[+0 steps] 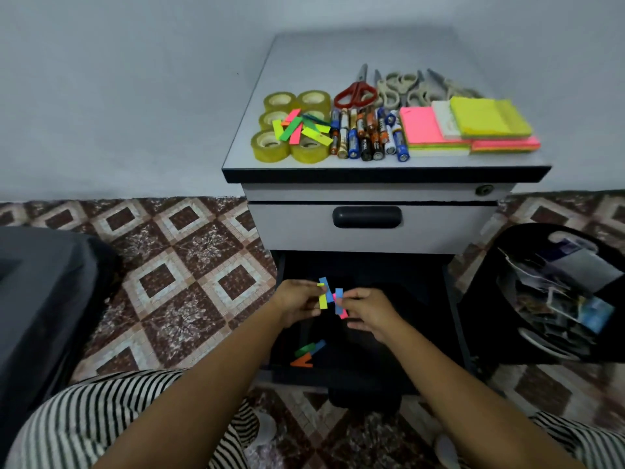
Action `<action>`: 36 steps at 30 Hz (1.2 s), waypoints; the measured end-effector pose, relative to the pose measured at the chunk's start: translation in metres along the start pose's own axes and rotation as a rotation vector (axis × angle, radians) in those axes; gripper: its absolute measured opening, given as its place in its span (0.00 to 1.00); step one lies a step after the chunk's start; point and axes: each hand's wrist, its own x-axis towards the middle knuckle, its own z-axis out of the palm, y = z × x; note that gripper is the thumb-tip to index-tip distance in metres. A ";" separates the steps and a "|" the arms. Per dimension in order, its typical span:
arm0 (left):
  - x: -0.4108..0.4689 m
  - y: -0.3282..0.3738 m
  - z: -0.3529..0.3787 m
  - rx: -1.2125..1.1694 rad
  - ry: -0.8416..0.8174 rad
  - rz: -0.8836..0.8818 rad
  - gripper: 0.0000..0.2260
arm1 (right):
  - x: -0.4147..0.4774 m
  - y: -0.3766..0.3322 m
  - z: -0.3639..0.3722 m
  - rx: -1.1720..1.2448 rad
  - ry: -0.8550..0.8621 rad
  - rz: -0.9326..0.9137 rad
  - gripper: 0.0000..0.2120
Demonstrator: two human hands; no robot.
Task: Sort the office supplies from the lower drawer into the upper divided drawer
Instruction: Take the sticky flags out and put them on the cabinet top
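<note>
Fingers (309, 294) tight around coloured strips (323, 301)

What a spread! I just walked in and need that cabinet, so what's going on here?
A person faces a small cabinet whose lower drawer stands open. Over it, the left hand pinches yellow and blue strips of paper, and the right hand pinches blue and pink strips. A few loose strips lie in the drawer. On the cabinet top sit tape rolls with more strips on them, batteries, scissors and sticky notes. The upper drawer is shut.
</note>
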 end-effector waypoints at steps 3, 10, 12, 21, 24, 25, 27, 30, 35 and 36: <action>-0.016 0.014 -0.003 0.012 -0.027 0.047 0.03 | -0.017 -0.014 -0.006 -0.006 0.011 -0.048 0.09; -0.055 0.050 -0.008 0.090 -0.101 0.165 0.03 | -0.055 -0.057 -0.013 -0.101 0.011 -0.198 0.03; -0.066 0.059 -0.008 0.094 -0.102 0.197 0.04 | -0.066 -0.073 -0.014 -0.121 0.027 -0.241 0.04; -0.105 0.124 -0.007 0.111 -0.120 0.357 0.06 | -0.100 -0.165 -0.019 -0.160 0.108 -0.369 0.02; -0.115 0.151 -0.009 0.109 -0.060 0.460 0.07 | -0.107 -0.196 -0.016 -0.168 0.163 -0.465 0.03; -0.117 0.161 -0.010 0.112 -0.044 0.499 0.07 | -0.108 -0.207 -0.014 -0.190 0.188 -0.512 0.03; -0.121 0.179 -0.012 0.127 -0.010 0.572 0.05 | -0.106 -0.225 -0.009 -0.251 0.222 -0.578 0.03; -0.124 0.207 -0.013 0.187 0.096 0.668 0.05 | -0.098 -0.251 -0.002 -0.346 0.273 -0.641 0.09; -0.110 0.242 -0.019 0.485 0.290 0.768 0.06 | -0.082 -0.276 0.010 -0.553 0.378 -0.703 0.06; -0.107 0.247 -0.020 0.546 0.316 0.793 0.04 | -0.079 -0.278 0.011 -0.588 0.375 -0.705 0.06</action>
